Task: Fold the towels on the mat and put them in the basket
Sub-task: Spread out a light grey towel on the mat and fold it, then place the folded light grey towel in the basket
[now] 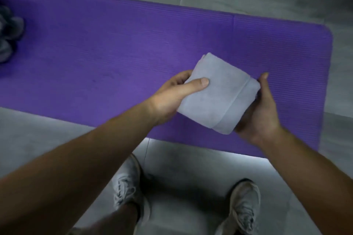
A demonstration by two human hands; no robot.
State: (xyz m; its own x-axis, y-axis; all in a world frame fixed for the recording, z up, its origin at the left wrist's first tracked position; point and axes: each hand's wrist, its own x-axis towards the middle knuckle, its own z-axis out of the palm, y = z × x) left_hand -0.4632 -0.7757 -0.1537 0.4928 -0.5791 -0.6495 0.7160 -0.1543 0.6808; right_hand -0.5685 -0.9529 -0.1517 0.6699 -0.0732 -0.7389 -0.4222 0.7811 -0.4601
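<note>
Towel, grey and folded, is held over the purple mat, near its right end. Left hand pinches the left edge, thumb on top. Right hand cups the right edge, fingers curled beneath.

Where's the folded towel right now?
In the head view, right of centre: the folded towel is held over the purple mat, the left hand pinching its left edge and the right hand cupping its right edge.
</note>
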